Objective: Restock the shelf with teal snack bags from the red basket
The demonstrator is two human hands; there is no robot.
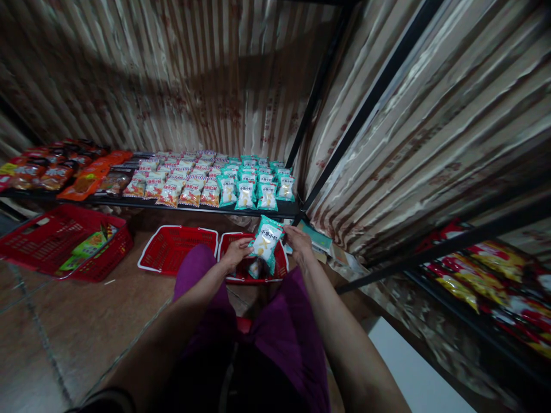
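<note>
"Head camera first: what does it show, from the biggest thing down?"

"Pleated, patterned curtain (193, 86) at the back, then a long black shelf (193, 210) with rows of teal-and-white packets (246, 195) at its right end. Below it, 3 red plastic baskets (64, 221) sit on the floor."

"And the person's 2 hands?"

"Both reach forward at the right-hand basket (240, 274), fingers partly curled and nearly closed. The left hand (235, 256) has the left edge of a packet; the right hand (300, 241) has its upper right edge. How hard they press, nobody could tell from here."

"Which packet, and where exactly?"

"1 小鱼小虾 snack packet (264, 238), between the hands and over the basket's opening, tilted, its label showing. What lies beneath it is too dim to make out."

"How would it handle?"

"Light, most likely, and soft: a puffed film pillow. The gloss suggests a slippery skin, and the contents may be crisp, so a hard squeeze in the middle could crush them or split a seam."

"Where should it be held, then?"

"By the 2 side edges, gently, or pinched at the flat top seal (270, 220) between thumb and 1 finger."
</note>
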